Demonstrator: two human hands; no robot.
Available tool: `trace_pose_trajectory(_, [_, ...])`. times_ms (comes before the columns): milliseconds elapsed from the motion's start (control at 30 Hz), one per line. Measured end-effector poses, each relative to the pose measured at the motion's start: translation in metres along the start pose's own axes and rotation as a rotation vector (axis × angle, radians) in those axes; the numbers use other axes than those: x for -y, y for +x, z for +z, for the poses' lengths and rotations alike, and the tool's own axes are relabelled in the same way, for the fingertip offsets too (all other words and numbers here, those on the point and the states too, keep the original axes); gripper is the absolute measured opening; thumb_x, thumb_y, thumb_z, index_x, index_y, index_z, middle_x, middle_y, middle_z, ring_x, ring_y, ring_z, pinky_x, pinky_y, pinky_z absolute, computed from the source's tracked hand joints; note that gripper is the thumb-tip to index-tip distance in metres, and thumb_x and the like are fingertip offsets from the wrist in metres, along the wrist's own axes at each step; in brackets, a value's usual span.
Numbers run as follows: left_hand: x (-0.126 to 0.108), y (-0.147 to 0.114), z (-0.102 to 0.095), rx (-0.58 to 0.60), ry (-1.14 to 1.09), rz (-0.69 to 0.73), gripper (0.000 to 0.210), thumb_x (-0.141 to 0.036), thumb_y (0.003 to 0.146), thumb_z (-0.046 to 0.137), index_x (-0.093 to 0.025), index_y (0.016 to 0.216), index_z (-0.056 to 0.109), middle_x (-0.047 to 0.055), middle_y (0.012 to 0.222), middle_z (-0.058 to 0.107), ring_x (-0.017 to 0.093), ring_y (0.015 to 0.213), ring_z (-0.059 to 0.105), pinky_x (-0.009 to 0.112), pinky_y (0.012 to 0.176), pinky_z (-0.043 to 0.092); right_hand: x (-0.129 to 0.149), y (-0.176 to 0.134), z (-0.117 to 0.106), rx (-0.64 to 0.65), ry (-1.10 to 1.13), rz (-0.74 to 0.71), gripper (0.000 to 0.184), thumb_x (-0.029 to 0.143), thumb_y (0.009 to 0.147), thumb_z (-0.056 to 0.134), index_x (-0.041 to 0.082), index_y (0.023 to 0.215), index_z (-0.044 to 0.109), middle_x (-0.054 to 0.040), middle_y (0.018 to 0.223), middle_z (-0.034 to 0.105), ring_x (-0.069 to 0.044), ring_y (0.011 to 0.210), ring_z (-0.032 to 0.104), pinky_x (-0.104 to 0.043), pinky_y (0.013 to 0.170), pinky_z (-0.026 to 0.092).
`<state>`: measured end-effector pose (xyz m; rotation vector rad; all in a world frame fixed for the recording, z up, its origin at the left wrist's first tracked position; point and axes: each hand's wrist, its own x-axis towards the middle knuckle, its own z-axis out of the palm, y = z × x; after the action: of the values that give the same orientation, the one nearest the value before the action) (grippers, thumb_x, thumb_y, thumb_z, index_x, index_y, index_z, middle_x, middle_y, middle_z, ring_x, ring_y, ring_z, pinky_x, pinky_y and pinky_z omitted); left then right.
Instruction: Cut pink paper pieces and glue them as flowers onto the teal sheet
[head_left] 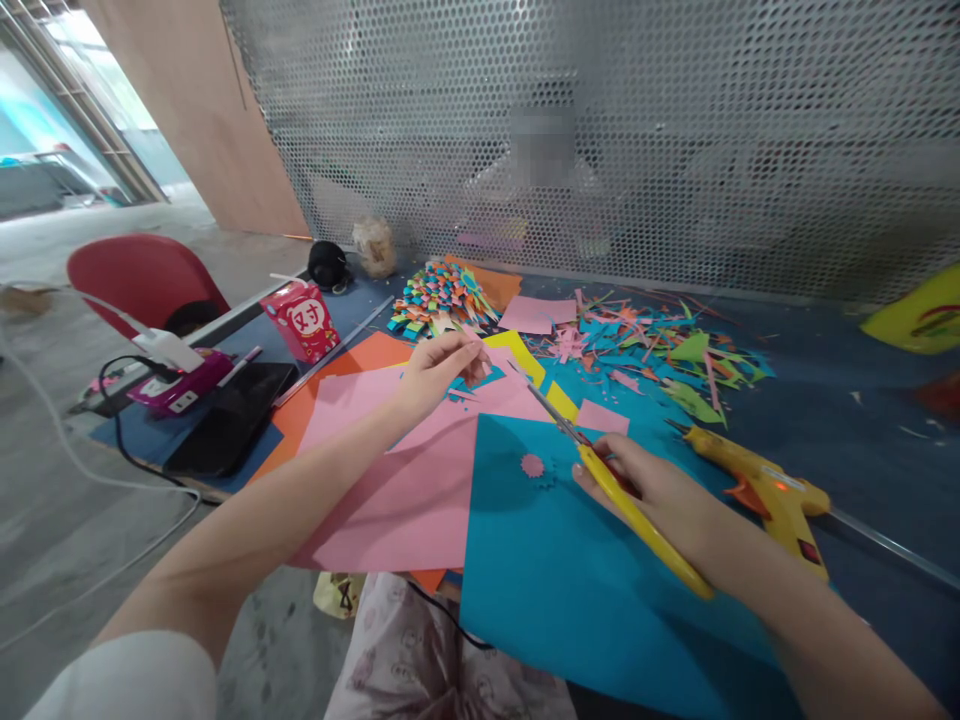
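Note:
My right hand (649,485) is closed around the yellow handles of a pair of scissors (630,508), whose metal blades reach up and left toward my left hand. Thumb and fingers of my left hand (441,372) pinch a small piece of pink paper (474,336), partly hidden by the fingers. Beneath the hands lie a large pink sheet (390,510) and a blue sheet (555,590). On the blue one rests a small pink disc with a jagged edge (532,466). Yellow paper (517,352) lies just behind the blade tips.
Colourful cut pieces (439,298) are heaped at the back, with loose paper scraps (645,340) to their right. A yellow glue gun (772,490) lies near my right forearm. At left are a black phone (232,420), a red carton (304,320) and a purple power strip (169,390).

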<state>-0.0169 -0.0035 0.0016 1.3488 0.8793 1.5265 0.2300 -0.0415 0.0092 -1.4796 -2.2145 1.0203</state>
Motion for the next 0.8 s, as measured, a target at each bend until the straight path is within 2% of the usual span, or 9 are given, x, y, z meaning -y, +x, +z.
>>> trace_pose_trajectory(267, [-0.0006, 0.0, -0.0005, 0.012, 0.011, 0.037, 0.034, -0.046, 0.069, 0.071, -0.015, 0.063, 0.061, -0.001, 0.054, 0.059, 0.007, 0.049, 0.053, 0.02, 0.048, 0.044, 0.0022, -0.001, -0.0016, 0.037, -0.011, 0.051, 0.041, 0.064, 0.076, 0.046, 0.023, 0.074, 0.045, -0.0013, 0.068, 0.057, -0.018, 0.061, 0.054, -0.03, 0.053, 0.041])
trace_pose_trajectory(633, [0.0026, -0.0005, -0.0025, 0.019, 0.1, 0.101, 0.033, -0.047, 0.074, 0.067, -0.015, 0.066, 0.062, -0.002, 0.055, 0.059, 0.007, 0.05, 0.053, 0.02, 0.051, 0.044, -0.0006, -0.0003, -0.0002, 0.023, -0.034, 0.055, 0.04, 0.063, 0.076, 0.047, 0.023, 0.072, 0.044, 0.0002, 0.064, 0.055, -0.016, 0.056, 0.051, -0.029, 0.05, 0.038])
trace_pose_trajectory(800, [0.0023, -0.001, -0.0016, 0.041, 0.089, 0.121, 0.033, -0.046, 0.076, 0.066, -0.015, 0.068, 0.062, -0.002, 0.056, 0.059, 0.007, 0.051, 0.054, 0.019, 0.051, 0.045, 0.0004, -0.0007, -0.0009, 0.0, 0.001, 0.033, 0.038, 0.06, 0.076, 0.049, 0.023, 0.07, 0.046, -0.0017, 0.067, 0.059, -0.017, 0.06, 0.053, -0.029, 0.052, 0.04])
